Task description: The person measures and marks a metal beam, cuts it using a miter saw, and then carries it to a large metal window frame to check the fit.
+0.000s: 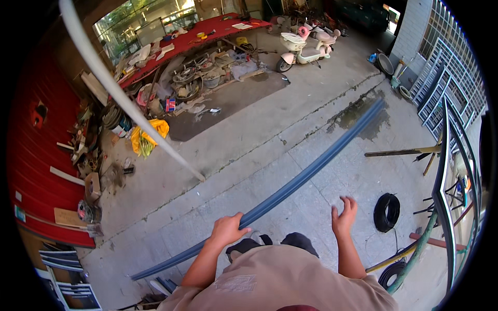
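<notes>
My left hand (227, 229) is closed round a long blue-grey profile bar (298, 180), gripping it left of its middle. The bar runs slantwise across the view, from the lower left to the upper right, in front of my body. Grooves show along its length. My right hand (344, 215) is held out to the right of the bar with the fingers apart and nothing in it. To the right of that hand, a coil of black cable (386, 212) lies on the paved floor (290, 217).
A white pole (129, 106) rises at the left. Behind it stands a red-topped workbench (192, 39) with clutter beneath. A pale scooter (306, 49) is parked at the back. Metal frames (443, 197) and grilles (441, 88) lean at the right. A yellow bag (150, 136) sits far left.
</notes>
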Motion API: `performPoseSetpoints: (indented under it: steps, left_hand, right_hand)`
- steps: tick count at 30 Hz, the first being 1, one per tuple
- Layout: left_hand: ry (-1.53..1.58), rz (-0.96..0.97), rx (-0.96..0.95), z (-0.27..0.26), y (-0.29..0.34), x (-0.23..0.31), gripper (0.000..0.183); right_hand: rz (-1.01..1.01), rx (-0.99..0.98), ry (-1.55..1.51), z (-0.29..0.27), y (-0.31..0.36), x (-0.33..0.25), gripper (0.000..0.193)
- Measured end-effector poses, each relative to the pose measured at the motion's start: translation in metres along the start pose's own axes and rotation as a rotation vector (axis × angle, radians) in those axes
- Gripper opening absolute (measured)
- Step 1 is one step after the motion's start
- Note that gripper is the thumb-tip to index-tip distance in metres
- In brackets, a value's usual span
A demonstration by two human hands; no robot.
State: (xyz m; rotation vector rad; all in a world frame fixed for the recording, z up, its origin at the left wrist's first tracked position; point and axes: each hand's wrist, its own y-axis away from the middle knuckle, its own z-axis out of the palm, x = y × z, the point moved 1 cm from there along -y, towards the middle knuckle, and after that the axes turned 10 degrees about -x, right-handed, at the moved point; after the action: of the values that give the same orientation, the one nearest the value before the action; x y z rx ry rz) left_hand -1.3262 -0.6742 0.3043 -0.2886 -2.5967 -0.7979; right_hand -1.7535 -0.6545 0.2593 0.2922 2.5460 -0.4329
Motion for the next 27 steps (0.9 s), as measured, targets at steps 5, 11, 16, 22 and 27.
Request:
performPoseSetpoints:
  steps: [5, 11, 16, 22, 27]
  left_hand:
    - [0.043, -0.031, -0.016, -0.049, -0.101, 0.025, 0.057]
    - [0.041, -0.195, 0.046, -0.04, -0.224, 0.012, 0.057]
    - [0.007, -0.364, 0.07, -0.028, -0.289, 0.017, 0.054]
    - [0.199, -0.461, -0.045, -0.006, -0.385, 0.002, 0.056]
    - [0.371, -0.454, -0.126, -0.003, -0.447, -0.025, 0.06]
  right_hand:
    - [0.446, -0.539, 0.246, 0.087, 0.103, 0.203, 0.053]
    - [0.754, -1.368, 0.046, 0.114, 0.225, 0.383, 0.061]
    - [0.598, -1.507, 0.202, 0.137, 0.084, 0.415, 0.058]
    - [0.492, -0.893, 0.185, 0.189, -0.228, 0.439, 0.045]
    - [0.479, -0.4, -0.403, 0.167, -0.429, 0.318, 0.043]
